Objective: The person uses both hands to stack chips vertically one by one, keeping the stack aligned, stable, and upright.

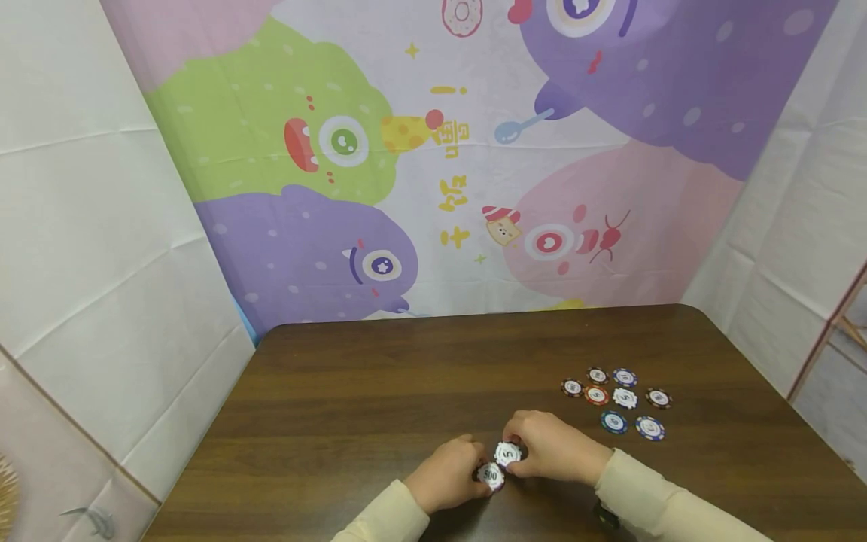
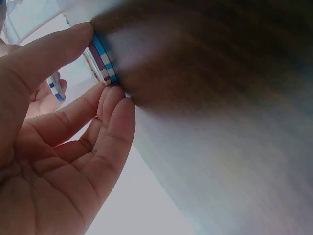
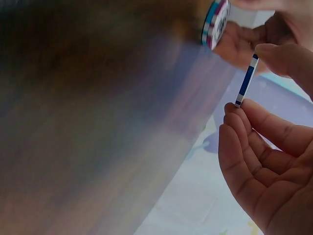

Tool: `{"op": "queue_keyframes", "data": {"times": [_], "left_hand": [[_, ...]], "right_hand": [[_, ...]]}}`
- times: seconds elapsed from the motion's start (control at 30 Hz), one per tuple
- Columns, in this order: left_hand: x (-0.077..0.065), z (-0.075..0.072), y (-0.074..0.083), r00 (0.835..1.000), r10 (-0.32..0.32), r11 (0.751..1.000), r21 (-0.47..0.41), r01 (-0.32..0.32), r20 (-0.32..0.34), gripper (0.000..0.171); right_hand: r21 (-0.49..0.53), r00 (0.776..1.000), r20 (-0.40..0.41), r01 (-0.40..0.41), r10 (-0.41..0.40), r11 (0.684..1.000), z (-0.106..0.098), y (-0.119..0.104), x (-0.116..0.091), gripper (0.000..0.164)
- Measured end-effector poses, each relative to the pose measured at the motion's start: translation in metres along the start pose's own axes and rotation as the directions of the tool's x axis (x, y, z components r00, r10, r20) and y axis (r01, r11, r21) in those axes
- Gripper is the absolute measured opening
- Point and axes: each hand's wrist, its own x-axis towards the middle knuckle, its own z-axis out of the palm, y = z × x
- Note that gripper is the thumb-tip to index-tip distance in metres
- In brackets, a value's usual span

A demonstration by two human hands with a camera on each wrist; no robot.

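Note:
Near the front of the table, my left hand (image 1: 445,474) grips a short stack of poker chips (image 1: 491,476), "500" on the top one. Its edge shows purple, teal and white bands in the left wrist view, with thumb on one side and fingertips on the other. Just up and to the right, my right hand (image 1: 558,449) pinches a single poker chip (image 1: 508,454) marked "5". That chip's blue-and-white edge (image 3: 246,81) is seen side-on in the right wrist view, held apart from the stack (image 3: 215,24). In the head view the two sit close together.
On the brown wooden table (image 1: 352,399), several loose chips lie flat to the right, among them a red chip (image 1: 597,395), a white chip (image 1: 625,398) and a teal-edged chip (image 1: 614,421). A cartoon-printed cloth (image 1: 440,286) hangs behind the far edge.

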Motion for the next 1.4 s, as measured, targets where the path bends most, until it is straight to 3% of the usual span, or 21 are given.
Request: {"op": "queue_keyframes", "data": {"times": [0.6,0.83,1.4], "left_hand": [[0.001,-0.001,0.001,0.999,-0.026,1.000,0.003,0.026,0.024,0.025],[0.000,-0.001,0.001,1.000,-0.012,1.000,0.015,0.012,0.005,0.025],[0.000,0.000,0.000,0.999,-0.034,0.999,-0.017,0.034,0.035,0.027]], "right_hand": [[-0.014,0.998,0.026,0.061,-0.061,0.998,0.022,-0.011,0.002,0.021],[-0.015,0.998,0.029,0.052,-0.052,0.999,0.025,-0.013,0.003,0.019],[-0.042,0.999,0.028,0.041,-0.040,0.998,0.032,-0.013,0.008,0.017]]}}
